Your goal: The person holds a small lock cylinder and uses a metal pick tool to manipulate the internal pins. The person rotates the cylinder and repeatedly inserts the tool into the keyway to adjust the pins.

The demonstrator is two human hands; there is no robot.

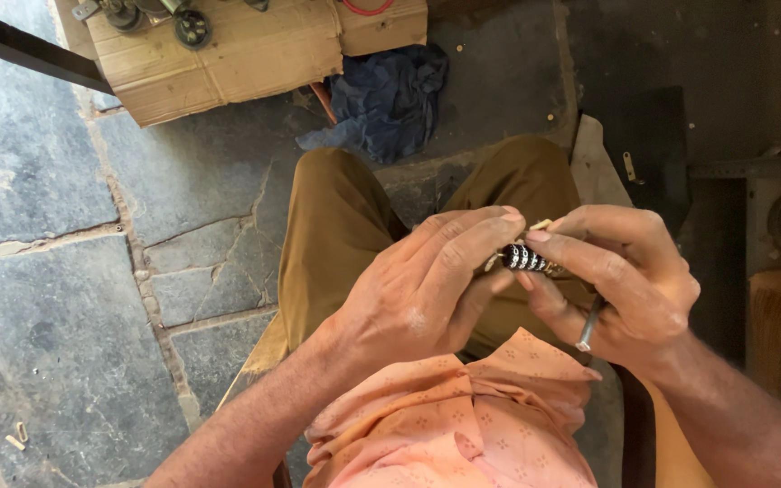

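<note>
Hands (427,289) together over lap, small black ribbed part (523,258) pinched between fingertips

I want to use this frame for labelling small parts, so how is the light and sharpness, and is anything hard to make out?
Head view: soft daylight, no harsh glare; the left hand and right hand are sharp, but the small black ribbed part between the fingertips is mostly covered; the right edge falls into deep shadow, and the cardboard at the top is cut off by the frame.
</note>
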